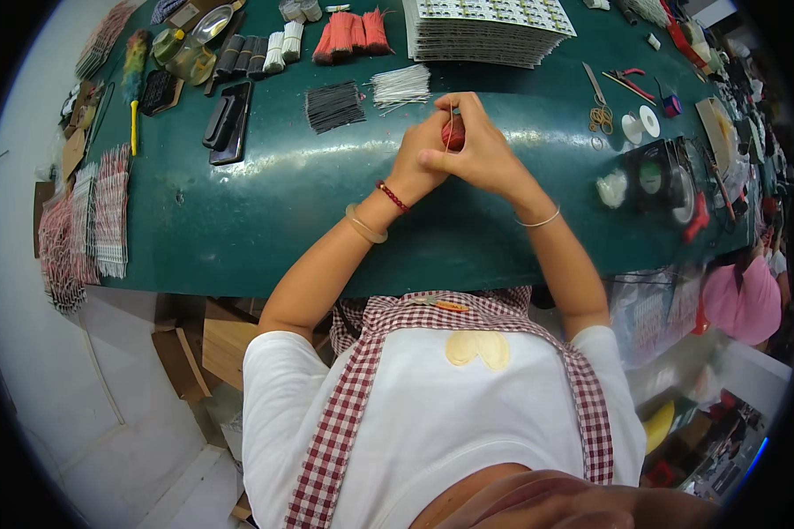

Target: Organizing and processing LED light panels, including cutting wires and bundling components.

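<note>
My left hand (420,156) is wrapped round a red bundle (453,134), mostly hidden, that looks like red wires seen end-on. My right hand (483,148) is closed at the same bundle, its thumb and fingers on a thin tan rubber band (451,113) drawn taut across it. Both hands are raised over the green table, close together. Just beyond them lie loose white wires (400,86) and, to the left, loose black wires (334,107).
Red wire bundles (351,37) and a tall stack of printed sheets (490,33) stand at the back. A black stapler-like tool (228,123) lies left. Right are rubber bands (601,119), scissors (595,84), red-handled pliers (633,83), a white spool (641,124) and a tape dispenser (657,181).
</note>
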`<state>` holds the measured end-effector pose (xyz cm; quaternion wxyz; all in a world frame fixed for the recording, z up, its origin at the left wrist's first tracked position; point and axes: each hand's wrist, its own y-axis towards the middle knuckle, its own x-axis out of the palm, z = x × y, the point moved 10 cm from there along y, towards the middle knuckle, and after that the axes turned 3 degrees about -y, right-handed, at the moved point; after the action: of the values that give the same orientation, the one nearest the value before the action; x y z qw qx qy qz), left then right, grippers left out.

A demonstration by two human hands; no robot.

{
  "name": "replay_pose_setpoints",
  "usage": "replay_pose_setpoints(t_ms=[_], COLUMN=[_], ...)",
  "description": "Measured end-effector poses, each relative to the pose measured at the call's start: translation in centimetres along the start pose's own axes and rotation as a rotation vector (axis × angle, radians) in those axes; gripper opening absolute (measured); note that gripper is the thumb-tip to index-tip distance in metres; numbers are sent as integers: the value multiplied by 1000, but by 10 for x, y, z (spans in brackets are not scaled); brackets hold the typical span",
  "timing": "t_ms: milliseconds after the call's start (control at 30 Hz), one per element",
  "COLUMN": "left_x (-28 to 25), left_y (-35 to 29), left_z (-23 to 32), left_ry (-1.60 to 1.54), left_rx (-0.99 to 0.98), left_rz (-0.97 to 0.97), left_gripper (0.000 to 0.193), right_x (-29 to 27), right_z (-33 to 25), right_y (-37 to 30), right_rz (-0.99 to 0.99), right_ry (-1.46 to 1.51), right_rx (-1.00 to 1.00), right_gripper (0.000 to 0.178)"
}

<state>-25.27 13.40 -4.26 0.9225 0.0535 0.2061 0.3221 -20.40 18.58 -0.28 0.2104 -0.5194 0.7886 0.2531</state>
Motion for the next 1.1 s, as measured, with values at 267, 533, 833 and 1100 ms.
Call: replay_pose_setpoints(t_ms=[267, 533, 833, 1100], left_x=[25, 32, 26, 28], left_y=[2, -8, -25, -36], left_z=[21, 42, 28, -4], left_ry=[-11, -59, -677, -1276], left_rx=[191, 177, -288, -570], left_rz=[-309, -284, -278, -250], left_gripper=[10, 24, 16, 22], right_x=[-6, 7, 0, -24], right_z=[-18, 24, 61, -17], right_y=[2, 3, 9, -36], right_rz=[-215, -360, -141, -53], right_ry=[-48, 484, 365, -553], right_rx=[-5, 326, 206, -487], right_gripper=[58, 34, 30, 14])
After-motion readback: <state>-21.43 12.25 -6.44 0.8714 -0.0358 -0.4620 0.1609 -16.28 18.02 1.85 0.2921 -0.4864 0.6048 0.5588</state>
